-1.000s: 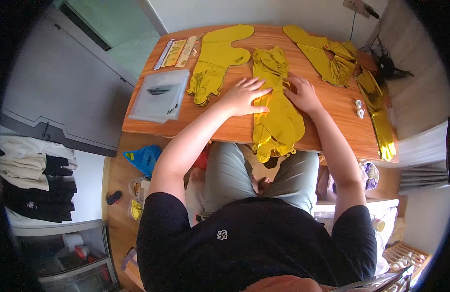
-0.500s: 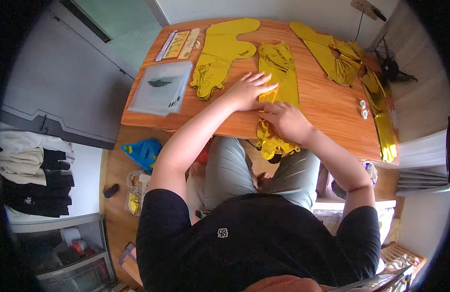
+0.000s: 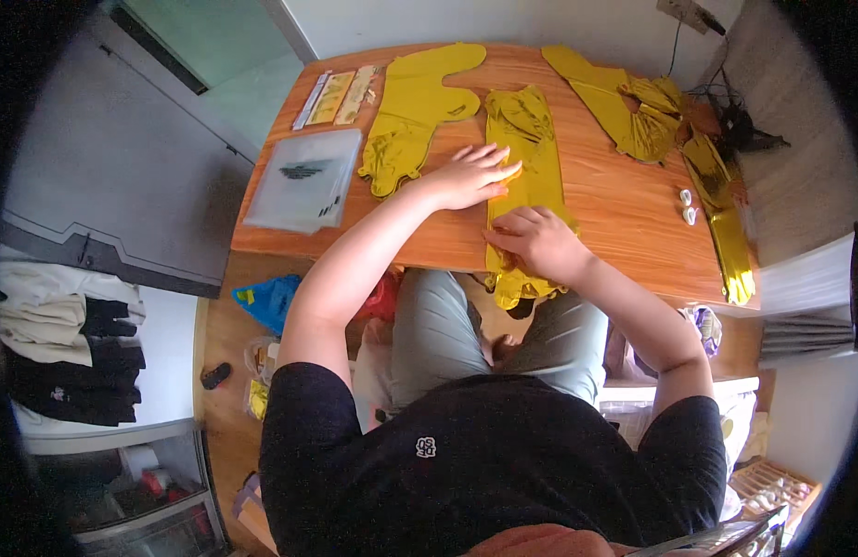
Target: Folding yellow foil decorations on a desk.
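Observation:
A deflated gold foil balloon [image 3: 531, 153] lies as a long strip down the middle of the table, its crumpled near end hanging past the front edge above my lap. My left hand [image 3: 468, 179] rests on its left side with fingers stretched out and spread. Closer to me, my right hand [image 3: 542, 243] has its fingers bent together on the strip, the fingertips at its left edge; the palm hides part of the foil there. To the left lies a flat stack of gold foil balloons [image 3: 401, 116] with a wavy outline.
Clear plastic bags [image 3: 290, 190] and printed cards [image 3: 333, 99] lie at the left. More gold foil [image 3: 605, 97] is at the far right, with another foil strip [image 3: 733, 251] along the right edge. Two small white rolls [image 3: 689, 207] sit nearby. Dark cables [image 3: 744, 137] hang behind.
My right hand has slid a little toward me along the strip, away from my left hand. My left hand stays spread on the foil. The whole view has shifted slightly.

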